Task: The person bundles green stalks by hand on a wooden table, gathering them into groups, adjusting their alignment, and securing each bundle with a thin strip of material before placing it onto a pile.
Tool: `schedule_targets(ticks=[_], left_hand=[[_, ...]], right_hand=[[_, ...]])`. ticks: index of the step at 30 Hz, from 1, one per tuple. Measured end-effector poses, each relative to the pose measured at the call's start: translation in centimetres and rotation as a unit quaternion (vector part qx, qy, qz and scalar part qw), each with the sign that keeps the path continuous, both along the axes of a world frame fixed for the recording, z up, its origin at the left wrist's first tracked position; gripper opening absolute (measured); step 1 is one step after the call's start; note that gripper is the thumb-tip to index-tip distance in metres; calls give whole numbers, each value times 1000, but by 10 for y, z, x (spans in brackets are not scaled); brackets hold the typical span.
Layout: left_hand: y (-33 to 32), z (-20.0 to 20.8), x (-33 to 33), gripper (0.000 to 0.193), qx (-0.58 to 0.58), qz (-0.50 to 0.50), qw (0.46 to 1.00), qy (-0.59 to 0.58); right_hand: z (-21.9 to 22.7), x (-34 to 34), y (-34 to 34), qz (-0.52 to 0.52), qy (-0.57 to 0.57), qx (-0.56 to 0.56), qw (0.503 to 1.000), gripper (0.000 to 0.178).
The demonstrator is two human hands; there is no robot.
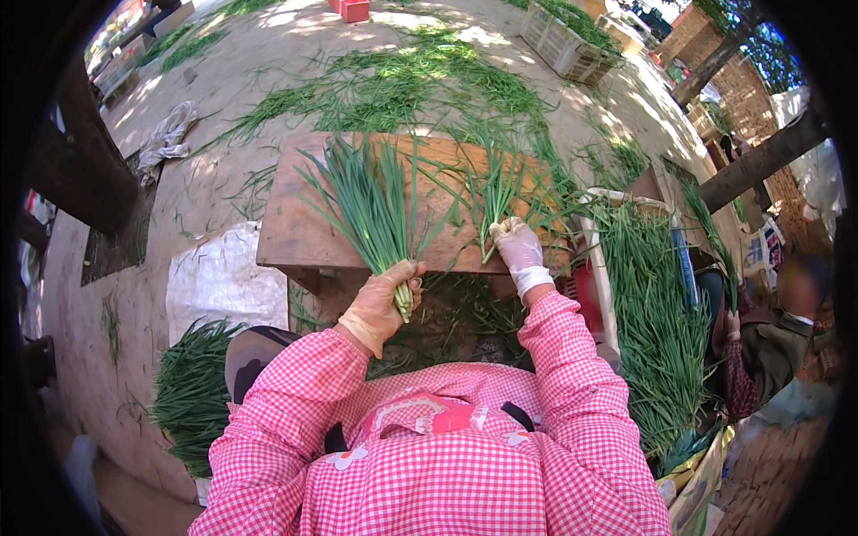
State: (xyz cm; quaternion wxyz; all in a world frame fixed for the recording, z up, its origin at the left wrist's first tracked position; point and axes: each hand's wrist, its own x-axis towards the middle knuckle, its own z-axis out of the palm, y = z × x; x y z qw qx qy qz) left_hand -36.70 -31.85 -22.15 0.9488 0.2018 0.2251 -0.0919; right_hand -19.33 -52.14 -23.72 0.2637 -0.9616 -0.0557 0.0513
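Note:
My gloved left hand is wrapped round a thick bunch of chives. Its pale stalk ends poke out below my fist, and the green leaves fan up over a low wooden table. At the table's right half, my right hand, in a thin whitish glove, closes on the lower stalks of a smaller clump of chives. Those leaves spread away across the wood, with more loose ones beside them. The fingertips of my right hand are partly hidden.
A crate heaped with chives stands close on my right, a person beyond it. A pile of chives lies left, near a white sack. Loose leaves cover the ground ahead; a plastic crate stands farther off.

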Motion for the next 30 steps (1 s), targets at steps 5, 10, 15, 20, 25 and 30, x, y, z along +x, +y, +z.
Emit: schedule_targets(ticks=[5, 10, 15, 20, 25, 30], left_hand=[[-3, 1, 1, 10, -48, 1, 999, 4], [-3, 0, 2, 11, -40, -5, 999, 2], [-2, -5, 2, 12, -1, -13, 1000, 18], [-8, -12, 1, 13, 30, -22, 999, -33], [-16, -5, 0, 11, 25, -20, 999, 5], [-3, -19, -4, 9, 48, -35, 998, 17]], right_hand=[[20, -9, 4, 1, -14, -102, 995, 41], [9, 5, -2, -14, 53, 65, 996, 32], [30, -37, 14, 39, 131, 283, 949, 27], [56, -106, 50, 156, 51, 80, 983, 30], [44, -135, 58, 232, -23, 102, 967, 28], [65, -106, 38, 163, 16, 17, 986, 39]])
